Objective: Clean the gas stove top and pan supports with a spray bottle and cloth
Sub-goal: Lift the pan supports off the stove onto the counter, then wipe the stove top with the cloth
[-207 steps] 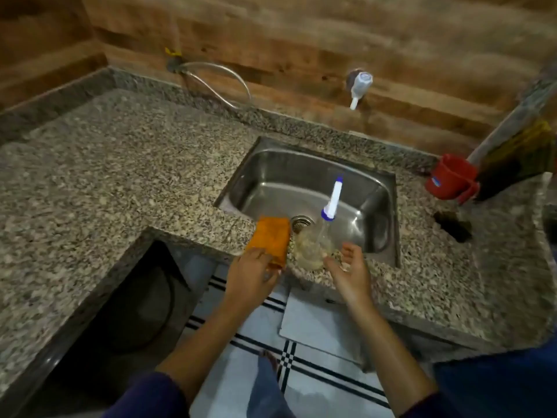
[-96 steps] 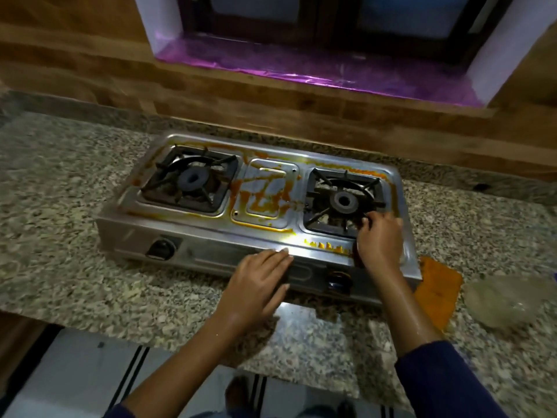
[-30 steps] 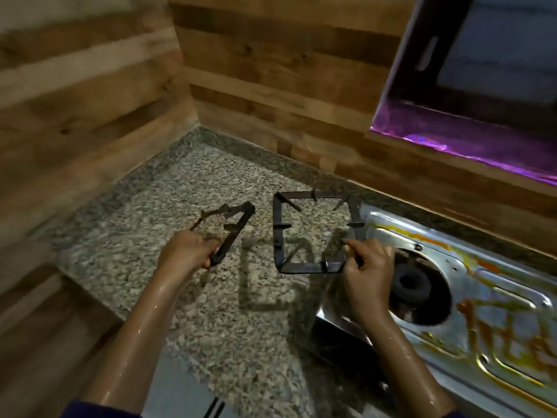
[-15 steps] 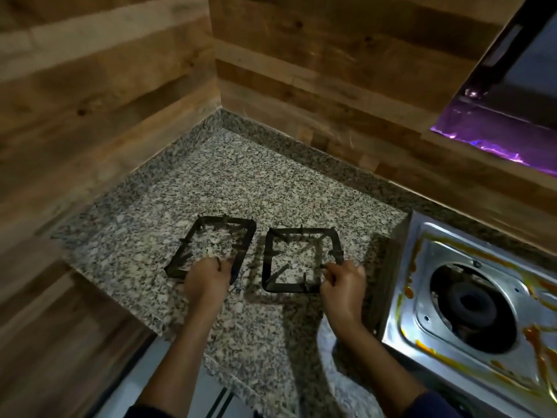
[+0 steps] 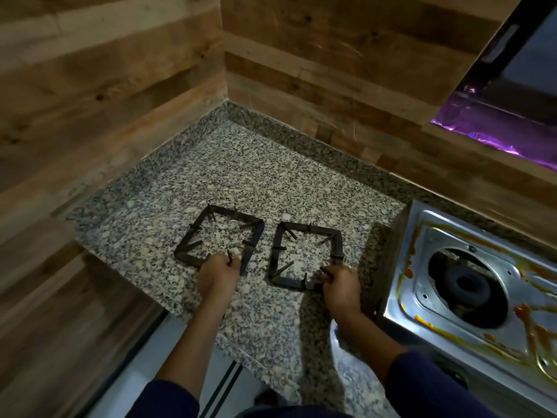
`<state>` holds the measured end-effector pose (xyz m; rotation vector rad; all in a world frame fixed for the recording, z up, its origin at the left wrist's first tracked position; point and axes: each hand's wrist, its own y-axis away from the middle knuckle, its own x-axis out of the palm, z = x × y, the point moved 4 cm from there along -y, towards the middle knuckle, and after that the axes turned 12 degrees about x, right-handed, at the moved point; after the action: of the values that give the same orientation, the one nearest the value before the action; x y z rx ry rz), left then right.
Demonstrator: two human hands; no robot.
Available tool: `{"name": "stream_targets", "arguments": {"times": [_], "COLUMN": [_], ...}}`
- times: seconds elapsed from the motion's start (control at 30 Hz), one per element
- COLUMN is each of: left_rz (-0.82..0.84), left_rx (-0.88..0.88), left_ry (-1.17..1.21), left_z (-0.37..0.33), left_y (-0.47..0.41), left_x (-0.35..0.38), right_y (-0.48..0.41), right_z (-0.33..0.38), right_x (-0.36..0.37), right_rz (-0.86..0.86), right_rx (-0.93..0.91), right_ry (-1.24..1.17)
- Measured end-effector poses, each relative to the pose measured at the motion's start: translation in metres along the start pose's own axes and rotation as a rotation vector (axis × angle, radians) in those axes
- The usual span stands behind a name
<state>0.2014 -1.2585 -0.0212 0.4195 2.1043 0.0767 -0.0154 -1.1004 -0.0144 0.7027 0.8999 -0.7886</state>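
Observation:
Two black square pan supports lie flat, side by side, on the speckled granite counter [image 5: 241, 176]. My left hand [image 5: 218, 274] grips the near edge of the left pan support [image 5: 193, 236]. My right hand [image 5: 342, 285] grips the near right corner of the right pan support [image 5: 278, 236]. To the right stands the steel gas stove [image 5: 428, 324] with its left burner [image 5: 462, 283] bare and orange stains streaked over its top. The spray bottle and cloth are out of view.
Wood-panelled walls [image 5: 120, 70] close the counter's corner at the left and back. A window ledge lined with purple foil [image 5: 497, 137] is at the upper right. The counter's front edge runs just under my forearms, with tiled floor [image 5: 156, 366] below.
Both supports came down from the air onto the counter left of the stove. Since half a second ago they lie flat and my hands still rest on their near edges.

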Motion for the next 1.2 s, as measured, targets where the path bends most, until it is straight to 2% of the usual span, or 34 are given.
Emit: {"name": "stream_targets", "arguments": {"times": [0.2,0.33,0.47,0.6,0.67,0.8,0.93,1.03,1.1,1.2], "left_rz": [-0.004,-0.102,-0.071,0.033,0.107,0.258,0.4,0.416,0.34,0.197], "left_rx": [-0.021,0.246,0.539,0.927,1.133,1.482,1.789,2.0,2.032,2.04], "left_ry": [-0.097,0.059,0.165,0.329,0.364,0.354,0.302,0.235,0.206,0.179], "left_z": [-0.026,-0.081,-0.165,-0.264,-0.309,-0.378,-0.415,-0.419,-0.417,-0.409], "left_y": [0.031,0.058,0.095,0.166,0.216,0.329,0.427,0.469,0.481,0.477], "left_x": [-0.014,-0.011,0.016,0.066,0.104,0.189,0.265,0.308,0.332,0.343], "right_y": [0.011,0.03,0.052,0.067,0.08,0.12,0.162,0.186,0.187,0.167], "right_z": [0.009,0.009,-0.038,-0.146,-0.215,-0.361,-0.496,-0.573,-0.626,-0.672], "right_x": [-0.03,-0.08,-0.147,-0.219,-0.254,-0.309,-0.34,-0.345,-0.341,-0.331], "right_rz": [0.059,-0.017,-0.161,-0.407,-0.509,-0.735,-0.878,-0.903,-0.847,-0.706], "right_rx": [-0.074,-0.186,-0.214,-0.139,-0.041,0.16,0.371,0.54,0.646,0.691], "right_ry": [-0.044,-0.3,-0.516,-0.568,-0.567,-0.622,-0.668,-0.678,-0.637,-0.507]}}
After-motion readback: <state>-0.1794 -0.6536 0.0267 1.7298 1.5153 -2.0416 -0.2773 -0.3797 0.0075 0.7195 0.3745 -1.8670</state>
